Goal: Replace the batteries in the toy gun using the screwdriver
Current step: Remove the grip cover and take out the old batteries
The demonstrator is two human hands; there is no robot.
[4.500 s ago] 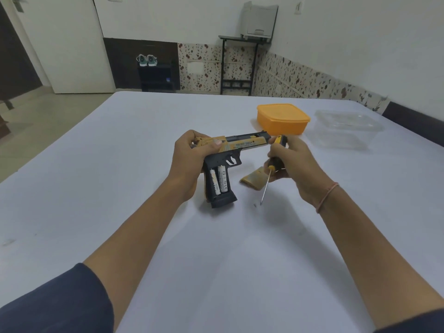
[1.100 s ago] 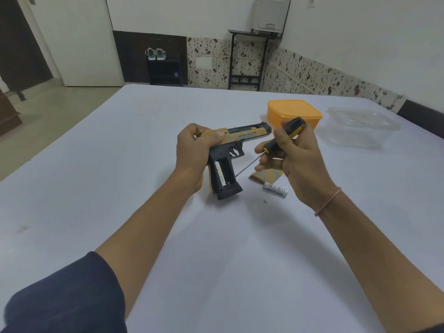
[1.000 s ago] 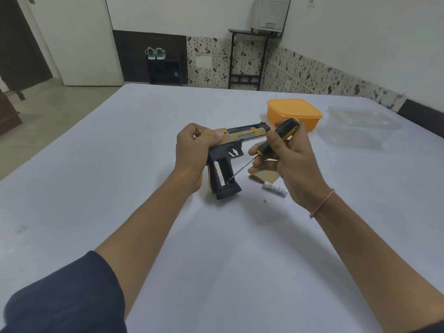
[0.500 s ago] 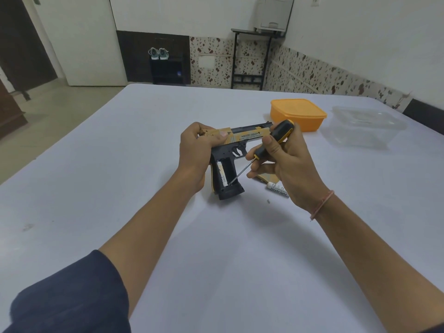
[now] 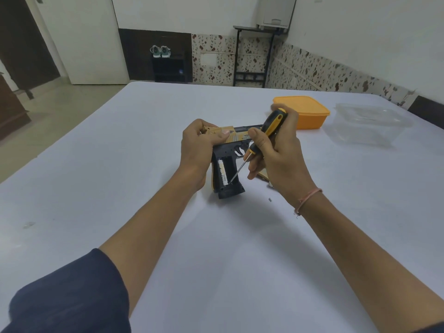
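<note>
A tan and black toy gun (image 5: 230, 155) stands on its grip base on the white table (image 5: 120, 164), held at the rear of the slide by my left hand (image 5: 198, 150). The grip's battery bay is uncovered, with one white battery (image 5: 222, 173) inside. My right hand (image 5: 276, 152) grips a black and yellow screwdriver (image 5: 269, 127), its thin shaft slanting down so the tip sits at the battery's lower end. The tan grip cover (image 5: 263, 175) lies on the table, mostly hidden behind my right hand.
An orange lidded box (image 5: 305, 111) sits just beyond the gun. A clear plastic container (image 5: 370, 123) is to its right. A tiny dark screw (image 5: 269, 199) lies on the table near my right wrist. A small mark (image 5: 28, 224) is at the left.
One battery came out of the grip and lay on the table; my right hand now hides it. The screwdriver swung up and its tip moved into the bay against the battery still inside.
</note>
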